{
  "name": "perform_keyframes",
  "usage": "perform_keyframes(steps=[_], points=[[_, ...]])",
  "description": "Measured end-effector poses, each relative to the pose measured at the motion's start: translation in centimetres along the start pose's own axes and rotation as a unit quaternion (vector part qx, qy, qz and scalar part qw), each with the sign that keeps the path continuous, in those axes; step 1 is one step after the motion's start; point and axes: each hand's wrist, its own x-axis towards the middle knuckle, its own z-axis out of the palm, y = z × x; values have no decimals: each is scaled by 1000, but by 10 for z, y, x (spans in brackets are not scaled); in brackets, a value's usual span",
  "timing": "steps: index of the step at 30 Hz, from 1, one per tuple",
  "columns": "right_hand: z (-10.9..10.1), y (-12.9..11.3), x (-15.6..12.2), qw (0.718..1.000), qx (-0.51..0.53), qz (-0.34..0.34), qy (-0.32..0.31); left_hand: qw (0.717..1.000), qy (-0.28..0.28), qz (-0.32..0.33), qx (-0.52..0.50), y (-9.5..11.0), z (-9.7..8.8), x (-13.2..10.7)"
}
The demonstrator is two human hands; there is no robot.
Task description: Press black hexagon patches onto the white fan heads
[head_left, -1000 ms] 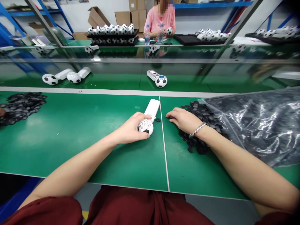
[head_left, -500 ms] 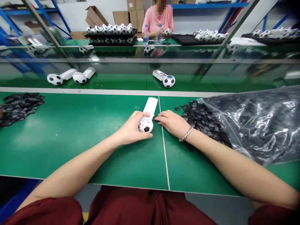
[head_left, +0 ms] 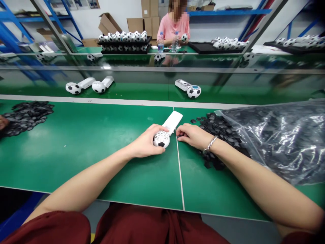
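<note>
My left hand [head_left: 146, 141] is closed around the round head of a white soccer-ball handheld fan [head_left: 161, 139], thumb on the near side and fingers on the far side. Its flat white handle points away and to the right over the green table. Just right of the handle, my right hand [head_left: 191, 135] is closed, thumb and fingers pinched together low over the table seam. A dark bit shows at those fingertips, too small to make out. Beside and beyond the right wrist lies a pile of small black plastic pieces [head_left: 219, 130].
A clear plastic bag of black pieces [head_left: 281, 142] lies at right. Another black pile [head_left: 30, 115] is at far left, with someone's hand [head_left: 3, 122] beside it. More fans [head_left: 99, 86] lie on the green strip beyond. A person in pink [head_left: 172, 28] sits opposite, near loaded trays [head_left: 124, 47].
The fan has turned, its handle swinging further right. My right fingers have drawn into a tighter pinch beside the handle. The whole view has shifted slightly.
</note>
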Motion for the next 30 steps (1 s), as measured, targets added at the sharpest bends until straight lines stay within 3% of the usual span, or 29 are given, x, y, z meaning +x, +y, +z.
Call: perform_keyframes(steps=[4, 7, 13, 20, 30], points=[[-1, -2, -6, 1000, -27, -9, -3, 999, 31, -20, 13, 0, 2, -1], [-5, -4, -12, 999, -20, -27, 15, 1000, 16, -16, 2, -1, 0, -1], [-12, -17, -22, 984, 89, -116, 100, 1000, -10, 5, -14, -1, -3, -1], [-2, -27, -24, 967, 166, -112, 158, 999, -23, 30, -13, -5, -4, 1], [9, -25, -20, 947, 53, -282, 142, 993, -85, 67, 41, 1, -13, -1]])
